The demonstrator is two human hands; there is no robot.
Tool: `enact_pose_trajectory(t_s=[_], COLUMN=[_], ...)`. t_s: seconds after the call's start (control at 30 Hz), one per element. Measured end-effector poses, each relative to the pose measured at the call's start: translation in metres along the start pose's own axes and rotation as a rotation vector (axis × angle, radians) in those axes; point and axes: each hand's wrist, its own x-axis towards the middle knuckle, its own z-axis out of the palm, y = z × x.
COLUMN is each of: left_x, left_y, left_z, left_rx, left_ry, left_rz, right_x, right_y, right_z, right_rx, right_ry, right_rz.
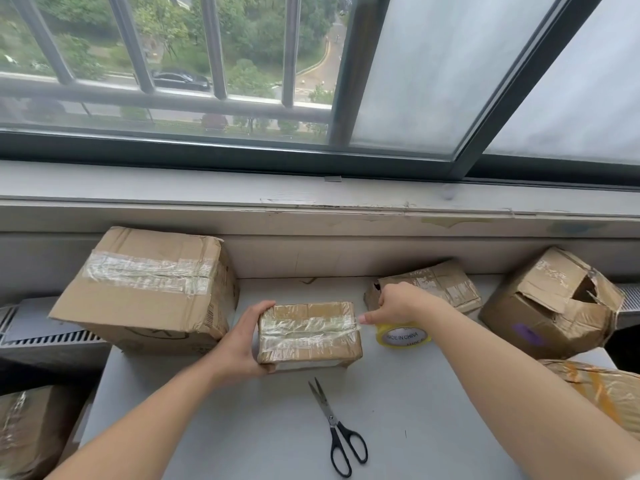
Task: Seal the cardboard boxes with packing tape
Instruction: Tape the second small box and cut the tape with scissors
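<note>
Scissors [337, 431] lie closed at lower centre on the grey table [225, 438]. Just above them, at centre frame, sits the small box [308, 332], with clear tape across its top. Your left hand [242, 344] grips its left end, thumb over the far corner and fingers curled round the near one. Your right hand [394, 306] curls over the yellow tape roll [403, 337] just right of the box, thumb tip touching the box's right edge.

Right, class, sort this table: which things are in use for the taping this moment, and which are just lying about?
In use: small box, gripped by the left hand; tape roll, held by the right hand.
Lying about: scissors, large taped box, torn box, flat box at the back.
</note>
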Motion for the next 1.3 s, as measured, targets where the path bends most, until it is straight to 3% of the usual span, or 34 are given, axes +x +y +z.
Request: enact_pose_trajectory(t_s=[0.3, 0.53, 0.73, 0.87, 1.0, 1.1, 1.3], left_x=[-0.008, -0.018, -0.003, 0.011, 0.024, 0.033, 0.052], left_y=[0.009, 0.030, 0.039, 0.056, 0.061, 0.065, 0.082], left_z=[-0.005, -0.025, -0.006, 0.010, 0.028, 0.041, 0.058], left_rx=[0.030, 0.049, -0.084, 0.256, 0.790, 0.926, 1.001], left_ry=[-0.012, -0.179, 0.131, 0.232, 0.168, 0.149, 0.026], left_rz=[-0.062, -0.081, -0.196, -0.208, -0.110, 0.012, 0.069], right_x=[-0.001, -0.002, 0.000, 0.002, 0.002, 0.001, 0.006], right_y=[-0.009, -0.011, -0.007, -0.005, -0.002, -0.001, 0.002], right_z=[0.004, 0.016, 0.026, 0.032, 0.038, 0.039, 0.045], right_rx=[-0.021, -0.008, 0.045, 0.073, 0.123, 0.139, 0.145], right_ry=[-0.031, -0.009, -0.004, 0.015, 0.014, 0.004, 0.013], right_rz=[0.067, 0.082, 0.064, 0.048, 0.033, 0.024, 0.010])
